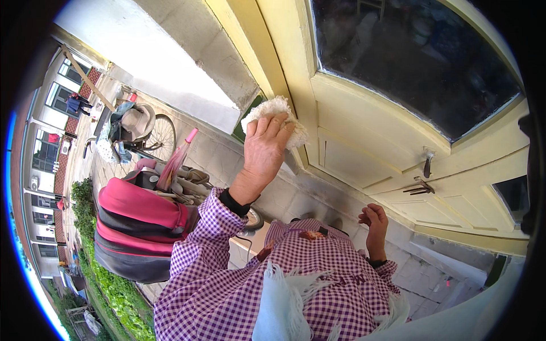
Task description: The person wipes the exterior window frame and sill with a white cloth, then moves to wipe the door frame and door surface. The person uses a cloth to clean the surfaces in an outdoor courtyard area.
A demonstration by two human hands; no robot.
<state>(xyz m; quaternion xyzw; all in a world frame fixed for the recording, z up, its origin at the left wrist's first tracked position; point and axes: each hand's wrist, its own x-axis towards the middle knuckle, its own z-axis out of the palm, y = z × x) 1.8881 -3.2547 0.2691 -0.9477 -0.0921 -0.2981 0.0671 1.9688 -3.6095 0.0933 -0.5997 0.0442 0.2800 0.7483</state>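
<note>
My left hand is closed over a cream fluffy cloth, fingers spread across its top. The cloth lies against the lower part of a pale yellow door frame, beside the edge of a yellow panelled door. My right hand hangs in front of the door, fingers loosely curled and with nothing in it. Two metal door handles stick out from the door above that hand. A dark glass pane fills the door's upper part.
A pink and black padded seat, with a folded pink umbrella by it, stands close to my left arm. Farther off are a bicycle wheel, a hat, green plants and a person. A light blue fringed scarf hangs before me.
</note>
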